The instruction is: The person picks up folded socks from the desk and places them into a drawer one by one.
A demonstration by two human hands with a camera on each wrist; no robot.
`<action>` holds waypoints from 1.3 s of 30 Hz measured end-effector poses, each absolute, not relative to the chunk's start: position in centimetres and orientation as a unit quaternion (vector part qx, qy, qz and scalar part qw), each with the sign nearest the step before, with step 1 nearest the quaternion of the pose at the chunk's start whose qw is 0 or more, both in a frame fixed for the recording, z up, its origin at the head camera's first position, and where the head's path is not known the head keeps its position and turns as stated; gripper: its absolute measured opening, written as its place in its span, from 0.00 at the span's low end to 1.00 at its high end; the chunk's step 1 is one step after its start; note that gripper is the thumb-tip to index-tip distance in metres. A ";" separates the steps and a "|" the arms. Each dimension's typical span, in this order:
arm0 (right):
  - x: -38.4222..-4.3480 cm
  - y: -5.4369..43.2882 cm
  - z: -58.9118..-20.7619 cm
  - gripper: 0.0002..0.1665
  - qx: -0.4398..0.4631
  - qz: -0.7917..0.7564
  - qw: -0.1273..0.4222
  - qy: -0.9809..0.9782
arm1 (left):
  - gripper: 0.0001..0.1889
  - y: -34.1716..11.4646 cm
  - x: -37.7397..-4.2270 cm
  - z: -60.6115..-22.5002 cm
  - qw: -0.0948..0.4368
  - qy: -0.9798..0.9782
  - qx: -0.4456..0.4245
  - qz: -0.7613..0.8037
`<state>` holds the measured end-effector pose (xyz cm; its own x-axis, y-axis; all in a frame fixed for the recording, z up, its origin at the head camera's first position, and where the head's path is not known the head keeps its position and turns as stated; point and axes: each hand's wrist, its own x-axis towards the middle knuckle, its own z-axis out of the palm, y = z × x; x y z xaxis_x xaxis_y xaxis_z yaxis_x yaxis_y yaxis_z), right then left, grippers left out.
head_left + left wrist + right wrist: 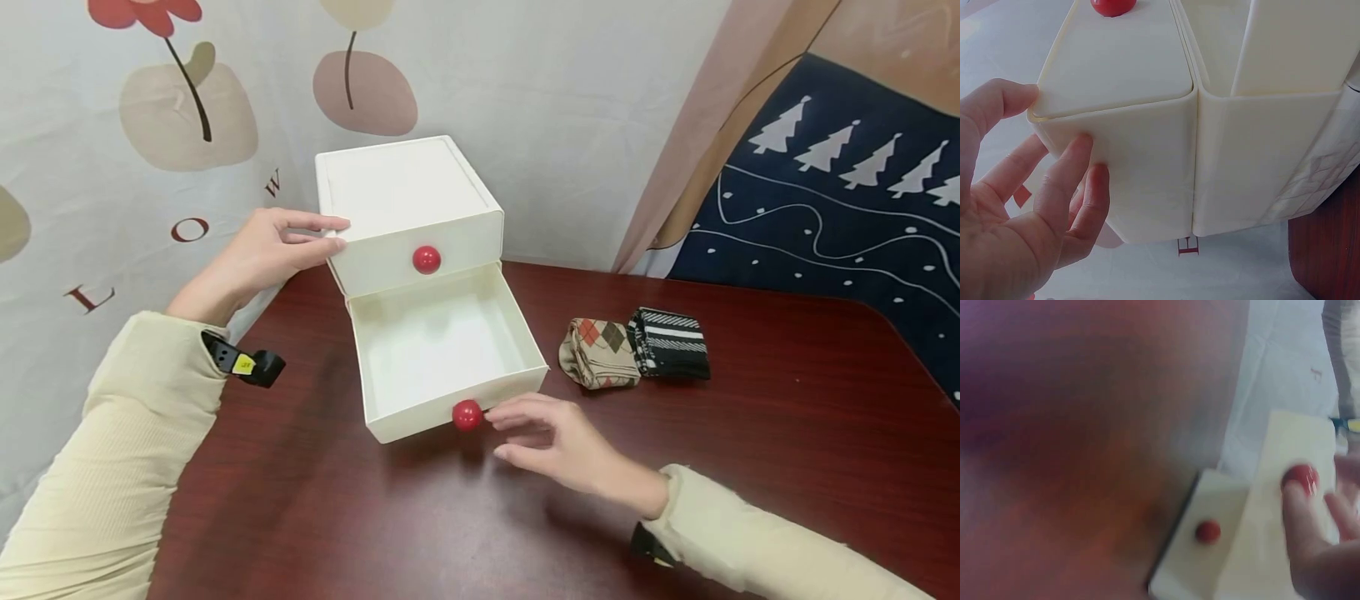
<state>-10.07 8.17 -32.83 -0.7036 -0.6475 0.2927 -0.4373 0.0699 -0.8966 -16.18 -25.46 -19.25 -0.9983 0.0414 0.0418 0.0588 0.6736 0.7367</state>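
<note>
A white two-drawer box [405, 187] stands at the back of the table, its upper drawer closed and its lower drawer [450, 346] pulled out with nothing inside. My left hand [273, 250] rests at the upper left front corner of the box; the left wrist view shows its fingertips against the side wall [1141, 169]. Beside the lower drawer's round red knob [467, 414] is my right hand [558, 442], fingers loosely bent. Its fingertips are at the knob's right side; contact is unclear because the right wrist view is blurred. Another red knob [427, 260] sits on the upper drawer.
Right of the drawer lie a folded beige argyle sock bundle [600, 354] and a folded black-and-white striped bundle [670, 343], side by side on the dark red table [795, 467]. A printed white curtain [562, 125] hangs behind, and a navy cloth with white trees [840, 200] at right.
</note>
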 end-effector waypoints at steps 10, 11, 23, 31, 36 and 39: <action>-15.8 17.8 -29.1 0.12 -0.355 -0.476 0.013 0.805 | 0.22 -25.5 -16.2 -19.2 0.020 -0.918 -0.030 -0.396; -16.5 18.7 -28.7 0.12 -0.343 -0.467 0.018 0.815 | 0.22 -25.5 -16.1 -19.2 0.021 -0.917 -0.029 -0.396; -23.8 26.8 -30.3 0.28 -0.145 -0.449 0.121 0.873 | 0.23 -25.4 -16.0 -19.1 0.014 -0.914 -0.021 -0.404; -26.7 28.9 -32.7 0.37 -0.079 -0.469 0.142 0.868 | 0.23 -25.4 -16.2 -19.3 0.011 -0.911 -0.024 -0.412; -27.1 28.8 -34.1 0.43 -0.054 -0.474 0.149 0.866 | 0.23 -25.4 -16.2 -19.3 0.013 -0.909 -0.023 -0.415; -27.4 28.8 -34.8 0.42 -0.064 -0.462 0.168 0.869 | 0.23 -25.3 -16.2 -19.2 0.011 -0.909 -0.023 -0.416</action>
